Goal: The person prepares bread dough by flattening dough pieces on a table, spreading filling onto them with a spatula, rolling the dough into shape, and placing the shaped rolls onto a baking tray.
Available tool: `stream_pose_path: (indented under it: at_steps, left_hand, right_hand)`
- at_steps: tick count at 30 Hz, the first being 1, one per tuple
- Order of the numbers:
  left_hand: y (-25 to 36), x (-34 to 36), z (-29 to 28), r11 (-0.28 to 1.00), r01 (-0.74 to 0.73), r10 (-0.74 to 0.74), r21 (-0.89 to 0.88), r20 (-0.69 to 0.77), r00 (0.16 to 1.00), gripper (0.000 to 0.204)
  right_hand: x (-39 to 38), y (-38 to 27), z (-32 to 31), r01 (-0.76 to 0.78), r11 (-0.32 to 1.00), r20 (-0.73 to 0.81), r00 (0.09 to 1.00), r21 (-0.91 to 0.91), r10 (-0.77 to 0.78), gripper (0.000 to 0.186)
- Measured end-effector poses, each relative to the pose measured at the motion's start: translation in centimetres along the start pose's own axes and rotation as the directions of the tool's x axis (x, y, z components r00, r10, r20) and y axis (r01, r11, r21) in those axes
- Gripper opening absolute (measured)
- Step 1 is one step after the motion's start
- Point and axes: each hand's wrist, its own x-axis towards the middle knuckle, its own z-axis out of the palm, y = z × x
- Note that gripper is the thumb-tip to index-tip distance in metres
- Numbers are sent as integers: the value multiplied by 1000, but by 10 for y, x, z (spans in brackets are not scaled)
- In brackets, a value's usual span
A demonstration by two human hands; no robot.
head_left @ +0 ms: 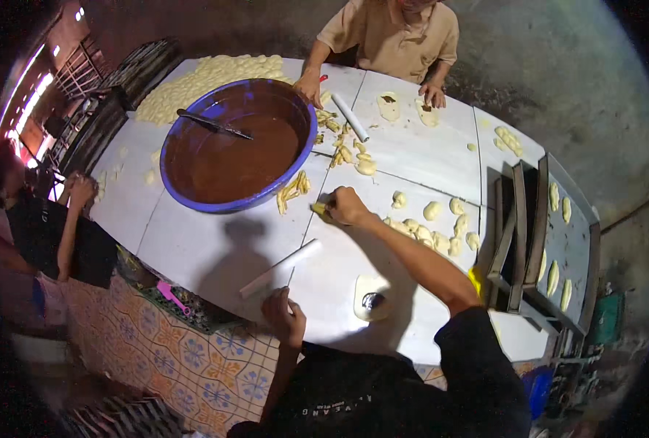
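My right hand (349,206) reaches over the middle of the white table, closed on a small yellow banana piece (318,209). My left hand (283,318) hovers at the near table edge, fingers loosely bent and apart, holding nothing visible. Just beyond it lies a white rolling pin (280,269). A flattened piece of dough (364,309) with a dark brown filling (372,300) on it rests in front of me. Banana strips (293,191) are heaped beside a large blue basin (301,165), which holds brown filling (247,160) and a dark-handled spatula (215,125).
Several dough balls (432,211) sit right of my forearm. Metal trays (532,226) lean at the right, near another with shaped dough (553,277). Across the table, a person's hands (432,95) work on dough pieces. Another person (61,226) is at the left.
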Motion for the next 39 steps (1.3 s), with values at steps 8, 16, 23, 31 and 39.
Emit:
stream_pose_path:
  at_steps: [8,16,23,31,39]
  left_hand:
    - [9,1,-10,996,-64,62,-69,-30,998,33]
    - [46,37,-27,879,-123,126,-461,-25,992,22]
    - [109,40,15,765,-264,509,-588,300,807,24]
    - [116,31,27,780,-349,558,-519,324,764,9]
    - [126,13,-17,764,-381,543,-520,200,816,14]
  right_hand:
    - [-27,-9,-41,-19,969,-6,1000,245,21,26]
    - [-189,-37,-75,83,968,8,996,237,-87,25]
    - [-263,52,8,210,977,-260,945,17,-199,24]
    - [-283,63,22,215,976,-307,928,-13,-209,20]
    - [-328,43,6,281,960,-308,913,0,-268,23]
